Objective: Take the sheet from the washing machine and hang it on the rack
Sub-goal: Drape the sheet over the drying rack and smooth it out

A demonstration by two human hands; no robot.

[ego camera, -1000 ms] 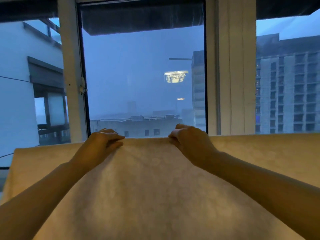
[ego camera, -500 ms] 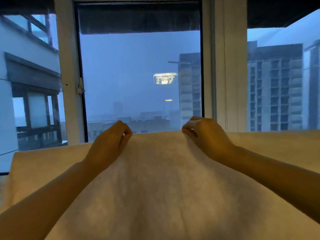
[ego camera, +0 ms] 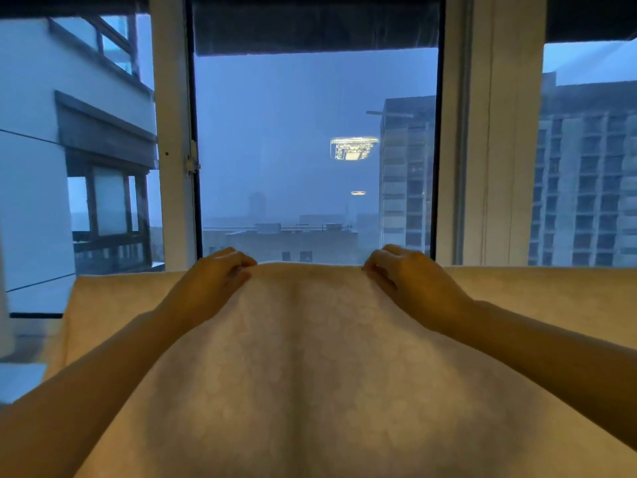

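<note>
1. Head view, nearest first: both forearms reach forward over the sheet point(ego camera: 310, 391), which fills the lower frame and slopes up and away from the person.
2. The sheet lies straight ahead, under both hands. Its top fold runs left to right, across the line of reach. The rack that presumably carries it is hidden beneath the cloth.
3. The left hand point(ego camera: 213, 281) and right hand point(ego camera: 413, 281) sit on that fold, well apart and about level, neither nearer. Each has its fingers curled over the edge, gripping the cloth.
4. Edges: the sheet's left end shows well beyond the left hand, while its right side runs out of frame.
5. Room: any further spreading looks likely to go sideways along the fold. Behind it stands the window frame point(ego camera: 172, 132), so forward room seems slight. Through the glass are tower blocks point(ego camera: 586, 174).
</note>
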